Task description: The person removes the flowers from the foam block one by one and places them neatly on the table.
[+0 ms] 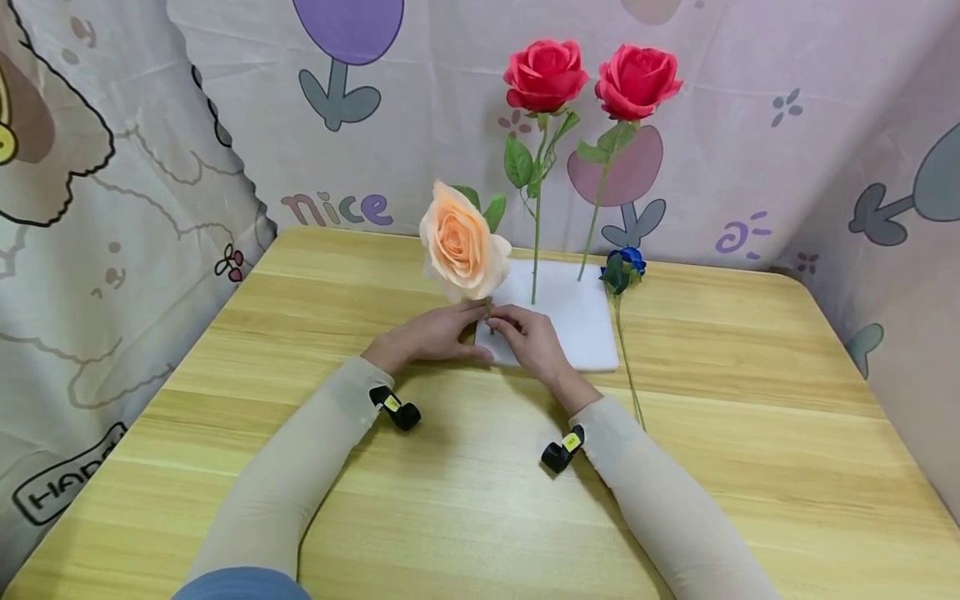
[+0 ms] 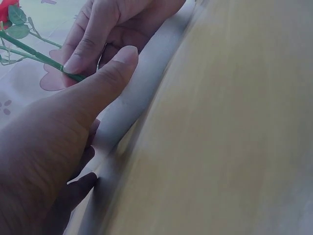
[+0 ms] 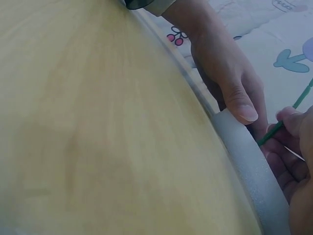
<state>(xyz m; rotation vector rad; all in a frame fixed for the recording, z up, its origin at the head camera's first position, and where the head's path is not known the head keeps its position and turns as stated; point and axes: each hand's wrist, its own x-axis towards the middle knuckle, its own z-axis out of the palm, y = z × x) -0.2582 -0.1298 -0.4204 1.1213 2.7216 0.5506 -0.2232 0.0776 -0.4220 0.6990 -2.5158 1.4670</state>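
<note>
A peach rose (image 1: 463,242) with green leaves stands upright at the left side of a white foam board (image 1: 577,337). My right hand (image 1: 534,337) pinches its green stem (image 3: 278,128) low down, between thumb and fingers, close to the board. My left hand (image 1: 438,333) rests against the board's left near corner. Its thumb (image 2: 110,73) lies extended along the near edge, and its other fingers reach toward the stem. The stem's lower end is partly hidden by the hands.
Two red roses (image 1: 546,75) (image 1: 637,81) stand upright in the board behind the hands. To the board's right a blue rose (image 1: 626,265) lies on the wooden table (image 1: 450,508), its stem pointing toward me. A patterned cloth (image 1: 450,108) hangs behind the table.
</note>
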